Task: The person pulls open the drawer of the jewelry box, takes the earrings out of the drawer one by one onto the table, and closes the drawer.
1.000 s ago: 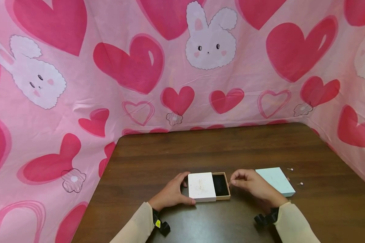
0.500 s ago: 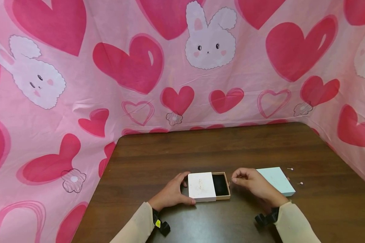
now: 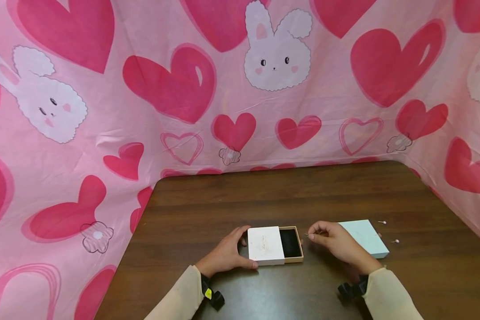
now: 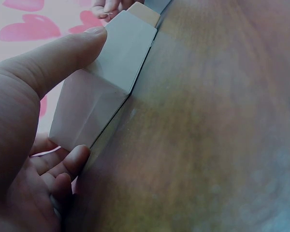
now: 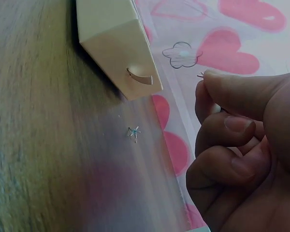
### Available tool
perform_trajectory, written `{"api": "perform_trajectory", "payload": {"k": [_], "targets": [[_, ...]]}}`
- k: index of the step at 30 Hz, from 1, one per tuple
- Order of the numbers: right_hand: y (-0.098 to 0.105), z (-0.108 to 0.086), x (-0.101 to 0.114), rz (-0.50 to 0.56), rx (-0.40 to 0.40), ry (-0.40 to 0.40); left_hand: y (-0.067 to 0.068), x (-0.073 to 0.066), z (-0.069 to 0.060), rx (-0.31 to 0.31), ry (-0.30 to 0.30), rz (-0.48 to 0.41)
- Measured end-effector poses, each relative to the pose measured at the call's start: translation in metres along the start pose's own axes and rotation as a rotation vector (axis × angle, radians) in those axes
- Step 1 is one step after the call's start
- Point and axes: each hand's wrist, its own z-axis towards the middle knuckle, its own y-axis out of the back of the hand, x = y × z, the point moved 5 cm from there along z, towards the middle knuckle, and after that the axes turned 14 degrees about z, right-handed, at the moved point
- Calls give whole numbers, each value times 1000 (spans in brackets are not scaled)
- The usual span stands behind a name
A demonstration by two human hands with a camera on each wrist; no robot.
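My left hand (image 3: 227, 254) grips the left end of a white box sleeve (image 3: 266, 246), thumb along its near side. From the sleeve's right end a drawer (image 3: 300, 258) with black lining sticks partway out. On the drawer's end is a small pull tab (image 5: 140, 77). Just right of it, my right hand (image 3: 338, 244) pinches a tiny earring (image 5: 201, 75) between thumb and forefinger; only thin points of it show. A star-shaped earring (image 5: 134, 132) lies on the table below that hand in the right wrist view; I cannot make it out in the head view.
A pale mint-green box (image 3: 364, 238) lies behind my right wrist. Beyond it, on the brown table (image 3: 272, 195), lie two small pearl-headed studs, one farther back (image 3: 382, 222) and one nearer (image 3: 396, 241). A pink heart-and-rabbit cloth (image 3: 264, 102) hangs round the table.
My right hand has drawn slightly right and away from the drawer's end, still pinching the tiny earring. The left hand and the box have stayed in place.
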Motion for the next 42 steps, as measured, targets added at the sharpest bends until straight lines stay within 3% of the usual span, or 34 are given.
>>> {"api": "perform_trajectory", "payload": {"k": [16,42], "targets": [[-1,-1,-1,-102,-5,-18,0,0,1,4,-1,-4],[-9,2,-1,-295,17,58,-2,2,2,5,4,2]]}}
